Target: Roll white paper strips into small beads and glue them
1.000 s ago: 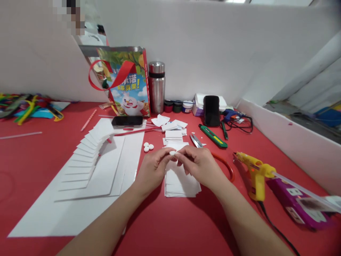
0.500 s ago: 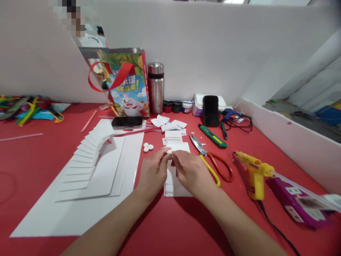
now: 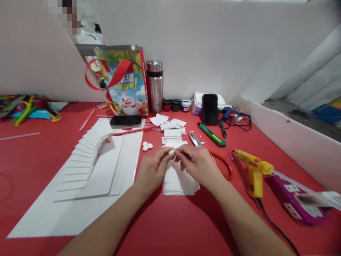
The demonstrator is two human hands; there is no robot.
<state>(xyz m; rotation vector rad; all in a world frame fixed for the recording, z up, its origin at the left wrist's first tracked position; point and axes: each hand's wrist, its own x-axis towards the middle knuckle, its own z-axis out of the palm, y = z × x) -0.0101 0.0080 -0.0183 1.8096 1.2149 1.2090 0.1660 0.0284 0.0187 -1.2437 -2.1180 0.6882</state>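
Note:
Between the fingertips of both hands is a small white piece, perhaps a disc like the ones nearby; its full shape is partly covered. My left hand pinches it from the left, and my right hand from the right. Under the hands lies a stack of white cards. Left of my left hand, three small white discs are grouped on the red table. A pair of scissors with a red handle loop lies by my right hand, partly hidden by it.
A curved stair of white cards stands on a white board at left. Right of the hands are a green cutter, a yellow glue gun and a purple box. A steel flask and picture bag stand behind.
My right hand has shifted slightly right and turned, now covering the scissors' yellow handle and uncovering more of the card stack. The small white piece is tilted differently. The view has moved slightly.

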